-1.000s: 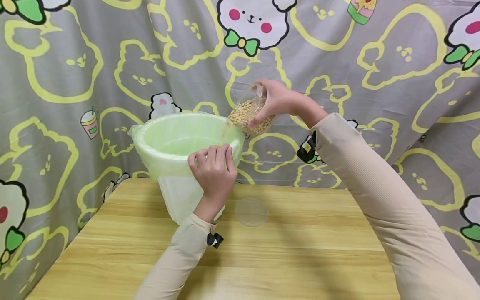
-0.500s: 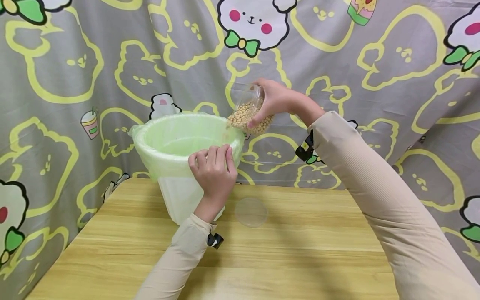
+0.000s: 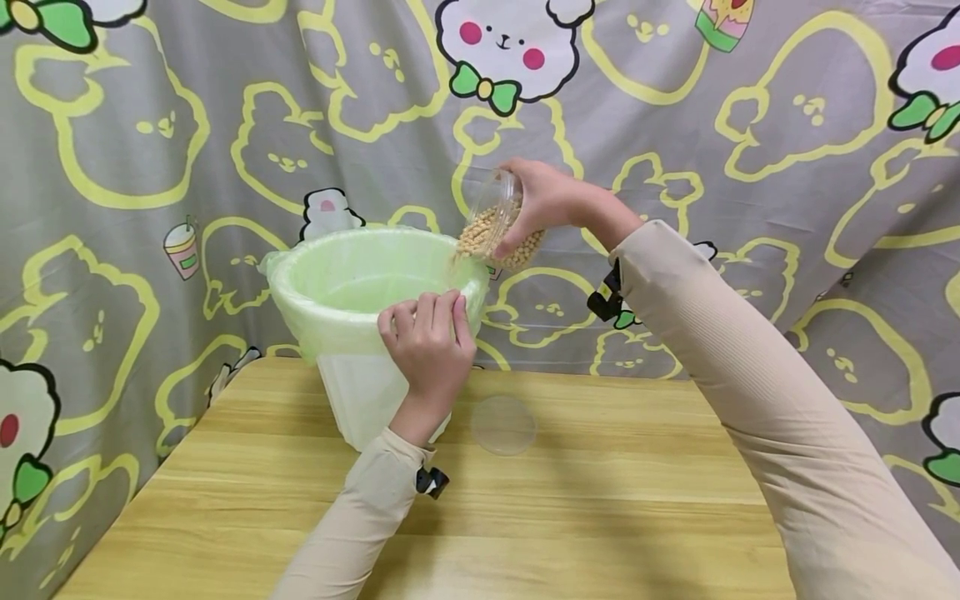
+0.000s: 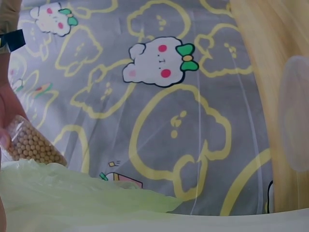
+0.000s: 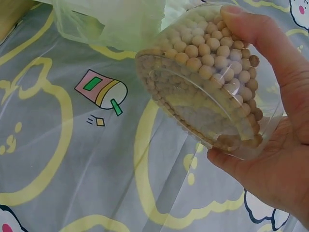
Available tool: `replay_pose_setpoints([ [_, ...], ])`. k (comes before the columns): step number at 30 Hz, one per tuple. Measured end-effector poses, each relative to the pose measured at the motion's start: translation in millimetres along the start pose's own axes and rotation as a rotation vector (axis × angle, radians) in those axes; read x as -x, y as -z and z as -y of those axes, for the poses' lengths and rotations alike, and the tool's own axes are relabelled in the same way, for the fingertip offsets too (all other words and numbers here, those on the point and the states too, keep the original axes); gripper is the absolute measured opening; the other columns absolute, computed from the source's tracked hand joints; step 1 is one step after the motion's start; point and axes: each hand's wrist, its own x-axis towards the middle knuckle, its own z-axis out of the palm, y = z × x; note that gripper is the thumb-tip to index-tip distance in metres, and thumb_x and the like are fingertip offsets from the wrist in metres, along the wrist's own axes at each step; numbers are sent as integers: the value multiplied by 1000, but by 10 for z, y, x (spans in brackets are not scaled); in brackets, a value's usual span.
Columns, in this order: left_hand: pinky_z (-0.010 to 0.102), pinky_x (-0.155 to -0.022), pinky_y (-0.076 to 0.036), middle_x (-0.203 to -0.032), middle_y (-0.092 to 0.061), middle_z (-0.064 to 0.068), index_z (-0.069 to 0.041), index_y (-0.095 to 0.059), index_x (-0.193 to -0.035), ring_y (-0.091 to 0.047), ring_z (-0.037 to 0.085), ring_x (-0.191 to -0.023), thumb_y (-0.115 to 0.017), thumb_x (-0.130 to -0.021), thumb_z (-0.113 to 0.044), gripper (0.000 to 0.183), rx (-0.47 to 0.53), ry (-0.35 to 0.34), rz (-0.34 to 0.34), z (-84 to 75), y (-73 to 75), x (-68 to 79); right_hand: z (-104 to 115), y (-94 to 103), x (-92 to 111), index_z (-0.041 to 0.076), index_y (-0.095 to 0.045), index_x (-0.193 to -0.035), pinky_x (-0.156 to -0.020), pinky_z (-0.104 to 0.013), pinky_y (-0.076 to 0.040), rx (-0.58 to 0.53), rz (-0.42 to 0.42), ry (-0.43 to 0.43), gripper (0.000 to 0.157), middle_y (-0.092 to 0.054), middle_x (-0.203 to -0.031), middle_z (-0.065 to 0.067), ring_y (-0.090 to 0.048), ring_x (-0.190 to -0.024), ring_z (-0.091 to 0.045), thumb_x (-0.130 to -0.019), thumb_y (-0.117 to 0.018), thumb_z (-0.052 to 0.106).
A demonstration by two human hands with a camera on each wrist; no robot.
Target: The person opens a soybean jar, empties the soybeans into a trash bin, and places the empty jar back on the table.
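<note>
My right hand (image 3: pixel 551 200) grips a clear plastic jar (image 5: pixel 193 101), tipped mouth-down to the left above the right side of a trash can's rim. Pale round beans, like soybeans (image 3: pixel 483 233), fill much of the jar and spill in a stream inside the rim. The white trash can (image 3: pixel 360 392) wears a light green plastic liner (image 3: pixel 296 321) folded over its edge. With fingers curled over the near right rim, my left hand (image 3: pixel 435 342) holds the can and liner. The can's bottom, where beans would land, is hidden in every view.
A round translucent lid (image 3: pixel 504 425) lies on the wooden table (image 3: pixel 600 475), right of the can. Behind the table hangs a grey cartoon-print curtain (image 3: pixel 675 250). A small black wrist device (image 3: pixel 431 482) sits at the left cuff.
The jar in my right hand has shifted slightly left, and beans keep falling from its mouth. My left hand stays in place on the rim.
</note>
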Motion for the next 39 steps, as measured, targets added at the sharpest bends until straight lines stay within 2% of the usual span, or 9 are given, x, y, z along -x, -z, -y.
replay_pose_setpoints([
  [5, 48, -92, -36, -85, -70, 4, -11, -77, -93, -54, 29, -84, -64, -98, -22, 18, -8, -1, 4, -3, 7, 4, 27, 3, -9, 4, -28, -156, -101, -43, -49, 37, -2, 0, 116, -53, -135, -14, -54, -115, -28, -65, -96, 30],
  [18, 47, -92, -36, -85, -71, 4, -11, -77, -92, -54, 28, -84, -64, -97, -22, 18, -5, -4, 0, 0, 17, -2, 93, 0, -43, 5, -22, -160, -109, -47, -46, 85, 4, 8, 124, -49, -146, -16, -51, -127, -29, -63, -96, 31],
  [27, 47, -93, -35, -84, -70, 4, -11, -77, -92, -53, 28, -83, -65, -97, -22, 17, -7, -6, -2, 5, 19, -4, 124, -24, -79, 5, -23, -159, -107, -45, -47, 95, 2, 21, 125, -51, -143, -17, -53, -125, -29, -62, -97, 28],
  [34, 47, -93, -36, -83, -69, 5, -11, -77, -95, -54, 29, -84, -63, -98, -22, 18, -39, -10, 32, 3, 29, -8, 148, -38, -90, 4, -17, -161, -114, -48, -41, 113, 20, 23, 129, -39, -158, -19, -41, -143, -35, -63, -97, 31],
  [39, 46, -93, -37, -82, -69, 5, -11, -76, -93, -54, 29, -83, -63, -98, -22, 19, -54, -7, 31, -11, 32, -23, 164, -49, -96, 5, -16, -161, -117, -49, -38, 128, 31, 20, 132, -34, -162, -18, -37, -147, -35, -62, -98, 33],
])
